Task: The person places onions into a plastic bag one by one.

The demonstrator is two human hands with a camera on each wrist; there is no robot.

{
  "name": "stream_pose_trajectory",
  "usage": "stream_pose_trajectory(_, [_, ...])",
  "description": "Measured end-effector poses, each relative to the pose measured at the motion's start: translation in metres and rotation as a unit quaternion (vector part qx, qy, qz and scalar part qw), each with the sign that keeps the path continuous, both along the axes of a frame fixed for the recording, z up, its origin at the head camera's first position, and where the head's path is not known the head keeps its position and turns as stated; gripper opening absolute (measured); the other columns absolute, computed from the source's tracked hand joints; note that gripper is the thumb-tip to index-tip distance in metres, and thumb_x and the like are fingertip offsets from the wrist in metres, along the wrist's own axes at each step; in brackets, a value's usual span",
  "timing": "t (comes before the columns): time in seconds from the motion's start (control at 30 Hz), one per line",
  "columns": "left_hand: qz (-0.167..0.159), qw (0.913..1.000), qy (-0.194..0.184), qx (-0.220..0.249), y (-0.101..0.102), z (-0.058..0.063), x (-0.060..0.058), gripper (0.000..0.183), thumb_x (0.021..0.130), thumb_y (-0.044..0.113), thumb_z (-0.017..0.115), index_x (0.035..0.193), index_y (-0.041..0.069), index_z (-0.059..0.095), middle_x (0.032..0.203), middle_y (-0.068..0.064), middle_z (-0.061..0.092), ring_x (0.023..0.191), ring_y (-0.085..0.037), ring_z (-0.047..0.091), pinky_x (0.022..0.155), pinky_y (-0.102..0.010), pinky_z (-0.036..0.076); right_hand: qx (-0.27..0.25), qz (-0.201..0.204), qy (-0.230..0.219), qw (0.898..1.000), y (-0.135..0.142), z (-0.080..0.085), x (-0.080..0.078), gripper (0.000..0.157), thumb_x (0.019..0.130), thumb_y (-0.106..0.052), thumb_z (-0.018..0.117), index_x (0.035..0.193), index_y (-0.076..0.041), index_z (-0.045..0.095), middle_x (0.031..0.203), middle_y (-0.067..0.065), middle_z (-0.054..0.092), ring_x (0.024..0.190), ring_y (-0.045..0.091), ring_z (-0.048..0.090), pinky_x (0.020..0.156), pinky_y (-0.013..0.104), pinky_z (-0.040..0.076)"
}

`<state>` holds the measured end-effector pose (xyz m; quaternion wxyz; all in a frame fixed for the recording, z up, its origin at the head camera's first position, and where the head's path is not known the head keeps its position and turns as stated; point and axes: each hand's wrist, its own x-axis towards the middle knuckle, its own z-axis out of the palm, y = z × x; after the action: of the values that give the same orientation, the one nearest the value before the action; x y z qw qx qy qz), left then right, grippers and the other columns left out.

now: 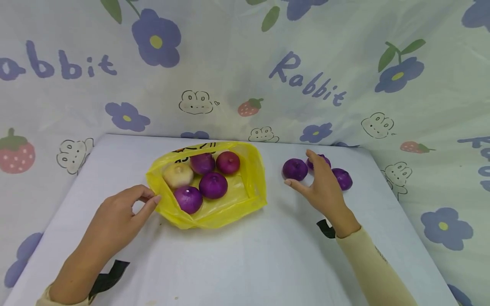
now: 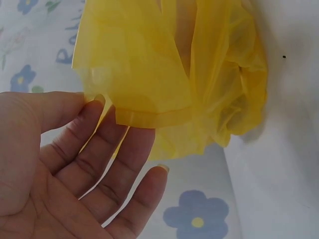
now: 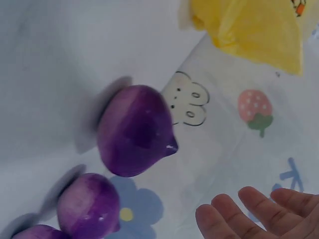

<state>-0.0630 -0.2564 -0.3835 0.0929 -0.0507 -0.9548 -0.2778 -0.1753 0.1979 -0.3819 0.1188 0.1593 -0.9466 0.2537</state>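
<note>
A yellow plastic bag [image 1: 229,216] lies wide open on the table. Inside it are several onions: a pale one [image 1: 178,176], a reddish one [image 1: 228,162] and purple ones, such as this purple onion [image 1: 213,185]. My left hand [image 1: 116,219] pinches the bag's left rim between thumb and index finger, which the left wrist view shows close up. To the right of the bag, three purple onions [image 1: 294,169] sit on the table. Over them hovers my right hand [image 1: 325,189], thumb and fingers spread, holding nothing; it partly covers the rear onion [image 1: 324,160].
The white table [image 1: 237,263] ends at a hanging cloth [image 1: 229,59] printed with flowers, rabbits and strawberries. Black strips [image 1: 109,278] show beside both wrists.
</note>
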Motion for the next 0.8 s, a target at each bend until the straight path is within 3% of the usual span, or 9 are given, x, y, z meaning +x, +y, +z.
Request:
stream_pose_trajectory(0.37, [-0.001, 1.0000, 0.007, 0.000, 0.000, -0.002, 0.000, 0.011, 0.099, 0.022, 0.074, 0.104, 0.013, 0.071, 0.101, -0.006, 0.075, 0.087, -0.028, 0.063, 0.073, -0.049, 0.055, 0.039, -0.037, -0.079, 0.995, 0.011, -0.024, -0.022, 0.119, 0.086, -0.067, 0.076, 0.166, -0.003, 0.015, 0.164, 0.025, 0.032, 0.148, 0.044, 0.036, 0.115, 0.062, 0.034])
stream_pose_trajectory(0.8, [0.004, 1.0000, 0.001, -0.004, -0.001, -0.004, 0.000, 0.013, 0.099, 0.023, 0.074, 0.105, 0.013, 0.071, 0.102, -0.006, 0.074, 0.086, -0.028, 0.063, 0.073, -0.048, 0.056, 0.052, -0.046, -0.126, 0.990, 0.014, -0.043, -0.039, 0.118, 0.087, -0.058, 0.080, 0.167, -0.006, 0.010, 0.168, 0.024, 0.025, 0.152, 0.044, 0.028, 0.119, 0.061, 0.027])
